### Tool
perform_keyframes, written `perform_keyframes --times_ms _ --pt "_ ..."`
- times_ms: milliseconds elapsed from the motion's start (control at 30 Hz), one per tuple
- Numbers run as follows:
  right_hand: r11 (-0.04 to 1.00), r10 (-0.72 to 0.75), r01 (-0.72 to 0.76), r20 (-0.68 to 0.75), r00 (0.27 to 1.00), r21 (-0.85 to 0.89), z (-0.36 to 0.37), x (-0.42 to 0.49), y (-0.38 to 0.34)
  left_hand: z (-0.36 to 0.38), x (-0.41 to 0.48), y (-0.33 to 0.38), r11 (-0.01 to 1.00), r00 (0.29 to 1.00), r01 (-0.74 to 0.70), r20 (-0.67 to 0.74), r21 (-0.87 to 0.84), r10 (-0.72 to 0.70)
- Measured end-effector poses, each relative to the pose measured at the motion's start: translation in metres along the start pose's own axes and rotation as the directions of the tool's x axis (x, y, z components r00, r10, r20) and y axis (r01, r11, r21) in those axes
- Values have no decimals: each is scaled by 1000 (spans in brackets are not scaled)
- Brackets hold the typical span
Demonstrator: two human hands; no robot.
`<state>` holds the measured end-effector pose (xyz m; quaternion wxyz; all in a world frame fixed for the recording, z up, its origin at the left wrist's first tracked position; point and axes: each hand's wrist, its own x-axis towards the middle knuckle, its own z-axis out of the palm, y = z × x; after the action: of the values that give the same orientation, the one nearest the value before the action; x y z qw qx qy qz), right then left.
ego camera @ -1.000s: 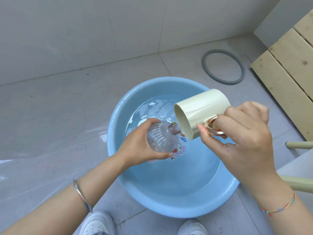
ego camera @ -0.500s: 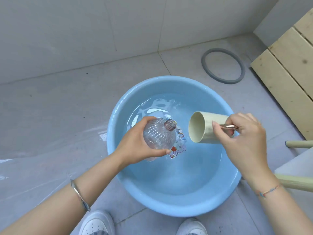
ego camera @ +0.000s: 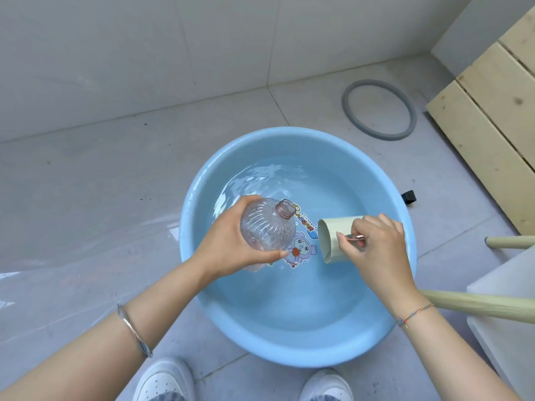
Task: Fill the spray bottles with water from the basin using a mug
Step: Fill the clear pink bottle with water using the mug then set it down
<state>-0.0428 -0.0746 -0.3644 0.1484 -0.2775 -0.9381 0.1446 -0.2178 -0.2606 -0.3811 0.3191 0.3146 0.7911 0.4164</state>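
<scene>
Two grips are busy over a round light-blue plastic basin (ego camera: 185, 215) that stands on the grey tiled floor (ego camera: 86, 198) and holds clear water (ego camera: 304, 299). The left grip (ego camera: 228, 244) is curled round the belly of a clear ribbed plastic spray bottle (ego camera: 267, 227), thumb along its near side. The bottle is uncapped and tilted above the water, its open neck pointing up and to the right. The right grip (ego camera: 376, 250) pinches the shiny rose-gold handle of a cream ceramic mug (ego camera: 335, 238). The mug lies on its side low inside the basin, just beside the bottle, with its mouth facing the bottle. Whether its rim touches the water cannot be told. A cartoon sticker (ego camera: 301, 247) shows through the water on the basin's bottom, between bottle and mug. A silver bangle (ego camera: 134, 331) circles the left wrist and a coloured thread bracelet (ego camera: 414, 314) the right. Two white shoes (ego camera: 165, 380) stand at the basin's near edge. A grey rubber ring (ego camera: 379, 110) lies on the floor beyond the basin, near pale wooden slats (ego camera: 492, 111).
</scene>
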Motion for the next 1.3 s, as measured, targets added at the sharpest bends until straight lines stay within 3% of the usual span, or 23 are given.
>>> perform_keyframes --times_ms 167,267,400,633,1000,1300 --pt "997 60 -62 46 997 39 4 -2 0 0 0 0 1000 1000 -7 -30 -23 6" --pt "967 184 -187 30 982 175 -1 -3 -2 0 0 1 999 999 -10 -45 -42 8" --pt "820 382 -355 32 924 449 -13 -2 1 0 0 2 998 998 -24 -60 -53 21" --pt "653 489 -353 -17 872 670 -40 3 -15 0 0 3 999 998 -37 -53 -31 35" --pt "716 409 -214 -152 900 664 -80 15 -46 1 0 6 998 998 -59 -29 21 60" --pt "850 288 -143 -221 932 506 -85 15 -56 4 -1 7 998 998 -55 -17 31 56"
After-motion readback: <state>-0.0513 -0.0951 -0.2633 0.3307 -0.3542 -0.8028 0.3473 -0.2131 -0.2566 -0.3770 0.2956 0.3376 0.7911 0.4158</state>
